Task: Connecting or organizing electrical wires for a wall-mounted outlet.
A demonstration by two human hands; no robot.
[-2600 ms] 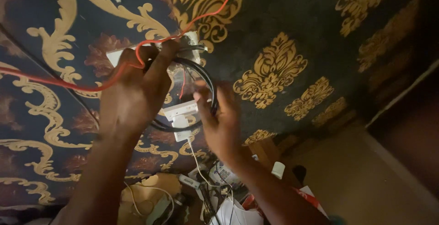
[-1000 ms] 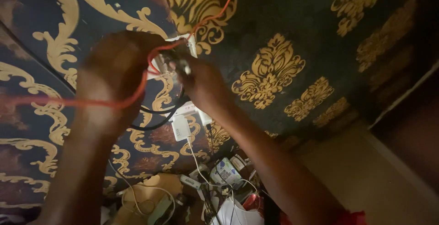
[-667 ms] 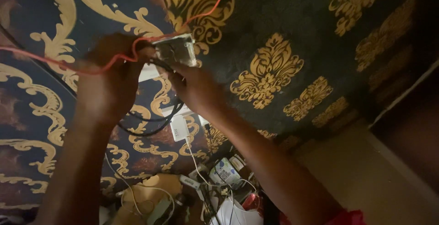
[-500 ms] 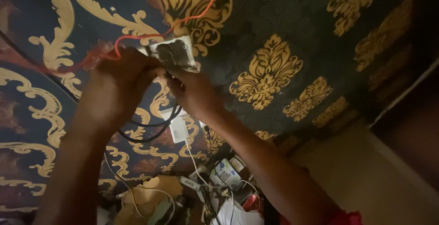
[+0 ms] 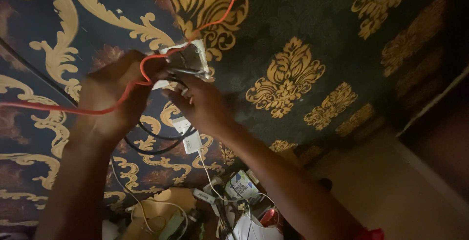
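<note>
A white wall socket box point(image 5: 191, 54) sits open on dark wallpaper with gold ornaments. My left hand point(image 5: 115, 98) is at the box's left side, fingers closed on a red wire point(image 5: 128, 89) that runs in from the left and loops up past the box. My right hand point(image 5: 201, 104) is just below the box, fingertips pinching a thin grey metal piece point(image 5: 191, 72) at its lower edge. A black cable point(image 5: 159, 145) hangs in a loop under both hands.
A white plug adapter point(image 5: 192, 142) with a thin white cord sits on the wall below my right hand. Lower down lies a clutter of cables, small boxes and a tan bag point(image 5: 161, 210). A pale floor point(image 5: 391, 191) spreads at the lower right.
Both hands have stayed at the socket box. My left hand has slid lower and left with the red wire, and the box front is more exposed than a second ago.
</note>
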